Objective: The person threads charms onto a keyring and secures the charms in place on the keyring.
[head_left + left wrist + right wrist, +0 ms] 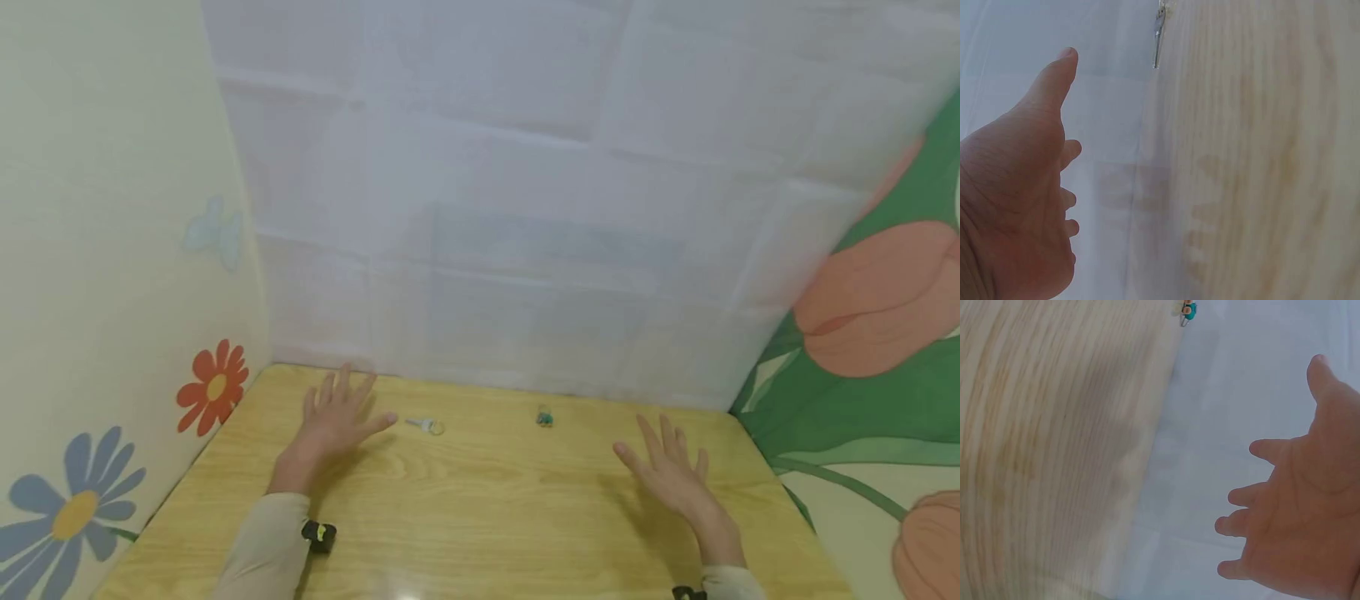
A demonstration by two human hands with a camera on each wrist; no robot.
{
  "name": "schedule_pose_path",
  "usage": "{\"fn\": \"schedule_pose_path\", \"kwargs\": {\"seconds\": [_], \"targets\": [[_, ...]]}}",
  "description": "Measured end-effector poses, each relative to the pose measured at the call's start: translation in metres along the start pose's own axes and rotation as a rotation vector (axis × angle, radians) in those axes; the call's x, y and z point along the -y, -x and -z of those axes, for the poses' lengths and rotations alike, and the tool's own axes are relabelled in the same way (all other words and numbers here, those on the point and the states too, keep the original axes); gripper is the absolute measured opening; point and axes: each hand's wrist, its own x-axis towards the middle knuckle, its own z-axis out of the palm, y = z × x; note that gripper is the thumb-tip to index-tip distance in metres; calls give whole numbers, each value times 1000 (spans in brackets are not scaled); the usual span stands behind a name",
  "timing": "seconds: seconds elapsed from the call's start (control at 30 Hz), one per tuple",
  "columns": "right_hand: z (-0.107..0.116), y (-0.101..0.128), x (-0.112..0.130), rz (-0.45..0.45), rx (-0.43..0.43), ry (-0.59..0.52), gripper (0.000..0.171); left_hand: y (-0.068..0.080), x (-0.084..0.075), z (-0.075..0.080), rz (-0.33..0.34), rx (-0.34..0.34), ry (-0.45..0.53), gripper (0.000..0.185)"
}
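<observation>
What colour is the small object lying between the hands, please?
Teal small object, clearest in the right wrist view.

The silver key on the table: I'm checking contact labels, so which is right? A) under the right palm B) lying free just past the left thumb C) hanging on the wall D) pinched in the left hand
B: the silver key lies on the table beside the open left hand, untouched.

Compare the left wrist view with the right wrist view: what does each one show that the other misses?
Only the left wrist view shows the open left hand and the small silver metal key at the top edge. Only the right wrist view shows the open right hand and the small teal and silver object. Both share the light wooden table and the white back wall; neither hand holds anything.
</observation>
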Motion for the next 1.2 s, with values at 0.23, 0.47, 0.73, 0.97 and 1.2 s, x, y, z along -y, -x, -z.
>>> {"fn": "schedule_pose_path", "kwargs": {"seconds": [0.23, 0.47, 0.73, 0.97, 1.2], "targets": [[-1, 0, 0, 6, -12, 27, 85, 3, -5, -10, -20, -38, 72, 95], [-5, -2, 9, 90, 15, -56, 90, 7, -20, -28, -125, 82, 149, 82], [-15, -27, 45, 120, 160, -190, 70, -9, -52, -33, -172, 97, 65, 45], [-42, -71, 59, 86, 173, -189, 56, -26, -77, -37, -164, 122, 41, 27], [-64, -110, 58, 22, 45, -186, 51, -27, -84, -41, -142, 111, 64, 11]]}}
